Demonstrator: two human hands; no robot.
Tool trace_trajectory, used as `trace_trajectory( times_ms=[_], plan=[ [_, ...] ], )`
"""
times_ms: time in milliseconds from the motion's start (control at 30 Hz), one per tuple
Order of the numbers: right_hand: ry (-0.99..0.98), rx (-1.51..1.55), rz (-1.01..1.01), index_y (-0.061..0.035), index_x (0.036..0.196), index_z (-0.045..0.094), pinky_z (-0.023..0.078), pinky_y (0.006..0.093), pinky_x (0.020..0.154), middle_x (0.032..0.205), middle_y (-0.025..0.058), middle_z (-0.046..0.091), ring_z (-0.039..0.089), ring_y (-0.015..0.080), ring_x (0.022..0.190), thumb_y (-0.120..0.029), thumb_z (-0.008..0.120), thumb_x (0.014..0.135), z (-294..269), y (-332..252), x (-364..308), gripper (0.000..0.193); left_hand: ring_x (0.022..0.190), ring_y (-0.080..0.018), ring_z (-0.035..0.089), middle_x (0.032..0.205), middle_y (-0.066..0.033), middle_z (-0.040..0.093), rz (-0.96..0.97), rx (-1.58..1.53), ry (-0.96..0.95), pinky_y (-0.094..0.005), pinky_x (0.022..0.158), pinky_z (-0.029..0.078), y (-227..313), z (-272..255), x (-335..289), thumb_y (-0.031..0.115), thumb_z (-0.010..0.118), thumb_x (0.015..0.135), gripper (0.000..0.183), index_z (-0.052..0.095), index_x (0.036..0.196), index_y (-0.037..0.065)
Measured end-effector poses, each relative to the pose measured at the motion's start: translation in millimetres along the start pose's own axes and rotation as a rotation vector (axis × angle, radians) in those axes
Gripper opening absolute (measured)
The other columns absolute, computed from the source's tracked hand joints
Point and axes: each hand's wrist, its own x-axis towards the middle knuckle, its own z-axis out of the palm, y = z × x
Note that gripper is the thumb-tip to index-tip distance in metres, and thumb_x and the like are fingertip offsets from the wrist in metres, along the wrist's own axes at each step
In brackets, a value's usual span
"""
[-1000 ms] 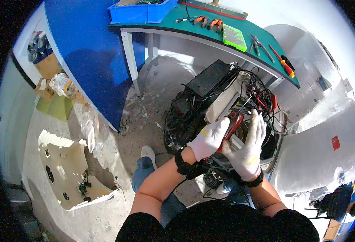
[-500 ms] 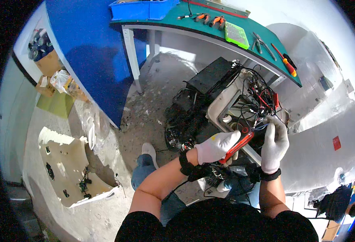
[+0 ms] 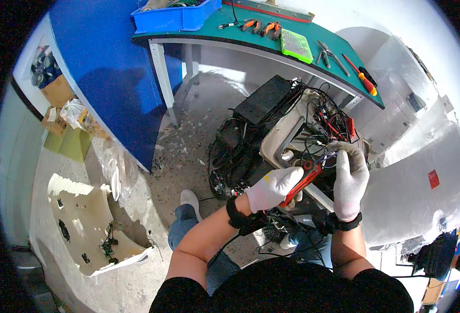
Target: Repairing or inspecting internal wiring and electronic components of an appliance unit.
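My gloved left hand (image 3: 274, 190) is wrapped round the handles of red-handled pliers (image 3: 304, 187), whose jaws angle up and to the right. The exact type of pliers is hard to make out. My gloved right hand (image 3: 351, 182) is closed at the fingertips on thin wires (image 3: 330, 154) just beyond the tool's head. Both hands are over an opened cream-coloured machine housing (image 3: 273, 142) holding a tangle of black, red and white wires (image 3: 326, 119). My left fingertips are partly hidden behind the tool.
Beyond stands a green-topped bench (image 3: 266, 44) with a blue bin (image 3: 175, 19), orange-handled pliers (image 3: 270, 29), a green case (image 3: 296, 46) and a screwdriver (image 3: 363, 78). A cream shell (image 3: 86, 208) lies on the floor at left. Plastic-wrapped panels (image 3: 415, 182) stand at right.
The view has shifted slightly, so the surroundings appear a little left. The tool's head sits slightly lower relative to the housing. Both hands keep their grips.
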Motion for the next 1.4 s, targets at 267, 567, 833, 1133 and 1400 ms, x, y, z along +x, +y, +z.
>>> trace_trajectory(
  times_ms=[267,567,833,1133,1400],
  plan=[
    [0.06,0.045,-0.121,-0.0002,0.111,0.057,0.046,0.0261,0.086,0.099,0.0073,0.062,0.058,0.0133,0.093,0.006,0.061,0.081,7,-8,0,0.031,0.058,-0.0093,0.057,0.073,-0.0036,0.062,0.023,-0.02,0.037,-0.0241,0.051,0.046,7,2,-3,0.037,0.038,0.099,0.037,0.056,0.099,0.005],
    [-0.173,-0.505,-0.511,-0.0088,0.106,0.065,0.045,0.0342,0.085,0.095,0.0097,0.06,0.055,0.0254,0.096,0.006,0.069,0.067,-22,-25,17,0.042,0.055,-0.0094,0.056,0.07,-0.0029,0.06,-0.03,0.2,0.075,-0.0251,0.051,0.045,24,-2,-4,0.033,0.042,0.098,0.034,0.056,0.106,0.003],
    [-0.042,-0.814,-0.744,-0.0097,0.102,0.066,0.045,0.0345,0.081,0.085,0.0054,0.062,0.055,0.0249,0.092,-0.001,0.071,0.069,-15,-19,10,0.035,0.054,-0.0098,0.056,0.068,-0.0025,0.059,0.283,0.502,0.238,-0.0259,0.051,0.045,19,5,-5,0.031,0.045,0.097,0.04,0.053,0.12,0.0],
    [-0.136,-0.302,-0.125,-0.0009,0.094,0.065,0.045,0.0252,0.073,0.08,0.0047,0.065,0.058,0.0128,0.075,-0.016,0.065,0.085,-12,-27,14,0.017,0.057,-0.0102,0.058,0.072,-0.0038,0.06,0.055,0.049,0.068,-0.0241,0.051,0.047,18,-5,-3,0.039,0.038,0.098,0.04,0.055,0.1,0.003],
    [-0.241,-0.101,0.075,0.0003,0.093,0.063,0.04,0.0202,0.071,0.081,-0.0014,0.06,0.05,0.0051,0.076,-0.021,0.05,0.096,7,-24,28,0.025,0.053,-0.0108,0.058,0.07,-0.0029,0.06,0.046,-0.094,-0.018,-0.0232,0.048,0.045,21,-2,-7,0.045,0.035,0.098,0.046,0.055,0.102,0.004]
  ],
)
